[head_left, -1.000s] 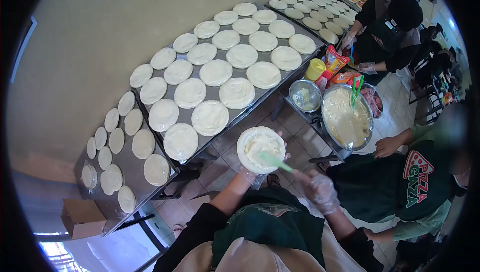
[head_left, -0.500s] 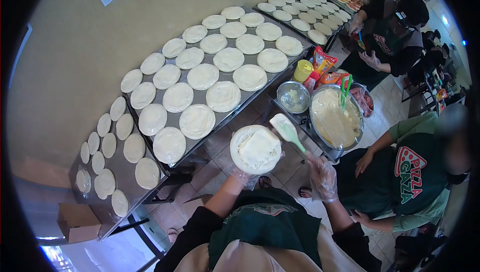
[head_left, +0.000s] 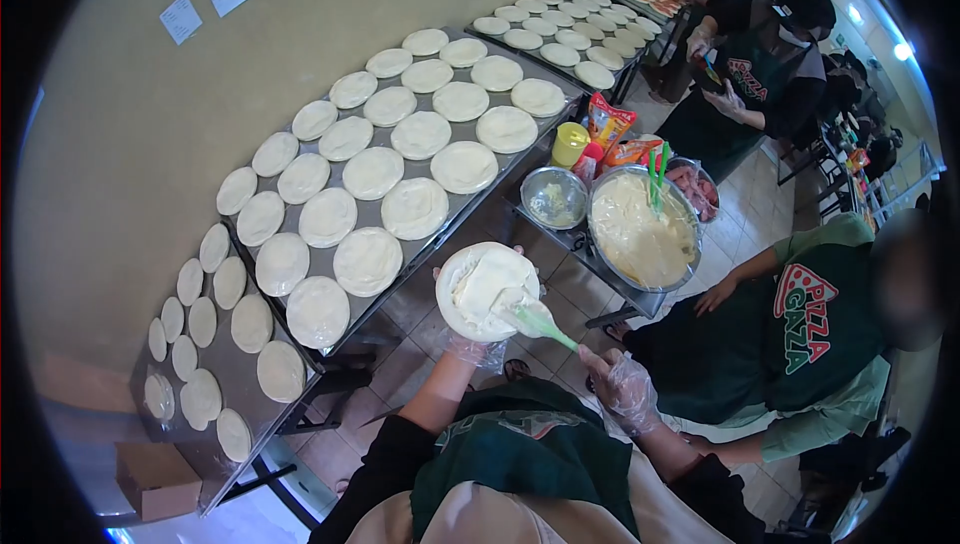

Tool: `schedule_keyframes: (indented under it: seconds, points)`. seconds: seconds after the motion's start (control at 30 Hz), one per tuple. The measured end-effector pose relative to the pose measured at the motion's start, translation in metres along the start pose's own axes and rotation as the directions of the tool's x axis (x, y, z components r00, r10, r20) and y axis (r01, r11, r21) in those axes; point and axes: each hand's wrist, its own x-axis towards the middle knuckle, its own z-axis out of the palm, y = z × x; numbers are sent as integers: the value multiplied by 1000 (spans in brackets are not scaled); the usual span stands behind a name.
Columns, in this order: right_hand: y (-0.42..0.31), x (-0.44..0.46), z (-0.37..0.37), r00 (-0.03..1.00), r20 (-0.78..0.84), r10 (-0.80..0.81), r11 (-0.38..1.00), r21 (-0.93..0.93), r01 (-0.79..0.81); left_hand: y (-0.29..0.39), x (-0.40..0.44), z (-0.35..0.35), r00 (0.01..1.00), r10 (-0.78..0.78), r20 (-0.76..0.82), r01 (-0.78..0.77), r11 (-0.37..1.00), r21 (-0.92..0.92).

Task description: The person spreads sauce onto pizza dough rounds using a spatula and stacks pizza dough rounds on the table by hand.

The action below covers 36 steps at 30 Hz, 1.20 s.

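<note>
My left hand (head_left: 478,350), in a clear plastic glove, supports a round pizza base (head_left: 452,306) from below, its fingers mostly hidden under it. Creamy white sauce (head_left: 492,274) lies in an uneven layer over the middle of the base. In my gloved right hand (head_left: 624,390) is the handle of a pale green spatula (head_left: 548,326). Its sauce-coated blade rests on the sauce at the near right of the base. Beyond, a big bowl of creamy sauce (head_left: 640,239) stands on a small table with green handles sticking out of it.
Metal tables (head_left: 455,209) along the wall carry rows of sauce-covered bases. Beside the big bowl are a smaller metal bowl (head_left: 553,198), a yellow cup (head_left: 570,144) and a red packet (head_left: 608,122). One aproned person (head_left: 800,324) stands close at right; another (head_left: 745,74) works farther back.
The spatula blade has come down from beside the base onto its sauce, as my right hand moved left and lower. The base has shifted slightly left in view.
</note>
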Motion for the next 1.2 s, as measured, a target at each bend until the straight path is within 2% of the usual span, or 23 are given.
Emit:
schedule_keyframes:
  seconds: [0.1,0.17,0.27,0.3,0.37,0.4,0.43,0.5,0.53,0.57,0.6,0.67,0.7,0.73,0.8,0.83,0.87,0.9,0.93,0.97,1.07,1.13,1.2]
  points:
    - [8,3,6,994,-112,-7,1000,-12,6,1,2,16,998,-43,46,43,999,-3]
    - [15,9,4,983,-182,4,999,-52,-14,3,3,26,987,-31,-159,4,985,-172]
    - [25,19,-1,958,-286,6,1000,-16,-11,6,-4,18,995,-100,-15,91,949,-302]
    - [27,22,-3,947,-320,28,999,25,-21,6,-4,22,995,-100,-14,91,949,-302]
    - [30,25,-4,936,-349,52,996,80,-26,4,-6,29,983,-124,-133,130,991,40]
    - [30,26,-4,923,-378,79,990,135,-29,5,-6,20,984,-121,-133,127,991,40]
    - [22,26,-14,932,-351,87,985,172,-27,5,-5,11,994,-110,-29,105,986,-132]
    - [7,24,-25,960,-272,72,976,216,-11,4,-5,-2,995,-75,68,92,949,-301]
    - [-1,21,-30,979,-197,59,966,260,-5,4,-2,5,998,-60,-16,55,978,-203]
    - [-11,17,-36,988,-60,144,950,289,-121,4,0,12,995,-37,-96,28,995,-100]
    - [-14,15,-37,988,-60,144,950,288,-121,5,-1,6,995,-37,-96,27,995,-100]
    - [-18,13,-40,923,323,210,676,634,-376,11,-2,-6,993,-80,89,87,993,-81]
    - [-16,11,-44,891,423,165,580,689,-435,11,-4,-6,993,-95,76,102,990,-101]
    - [-13,10,-43,889,429,163,576,690,-439,13,-6,-6,993,-94,69,101,990,-101]
    - [-4,9,-39,916,393,85,449,805,-387,12,-5,-5,960,-147,237,173,981,-90]
    - [-1,11,-32,929,342,139,425,827,-368,11,-5,-7,961,-145,237,171,981,-92]
    - [0,10,-31,929,344,138,427,826,-369,9,-4,-7,986,-84,146,102,988,-119]
    - [0,10,-31,913,338,227,469,784,-407,9,-4,-12,998,-24,51,31,990,-141]
    - [-1,11,-31,892,324,314,505,739,-446,11,-4,-18,998,-23,50,30,990,-141]
    - [-2,10,-32,892,325,314,504,739,-447,13,-3,-23,997,-14,78,23,993,-115]
    - [-8,7,-41,928,367,64,512,786,-346,15,-7,-24,998,-12,66,20,993,-114]
    - [-9,7,-40,926,370,68,464,810,-358,14,-9,-26,999,-22,28,25,990,-141]
    - [-9,12,-41,998,60,3,718,695,-44,13,-7,-27,995,-31,91,41,993,-114]
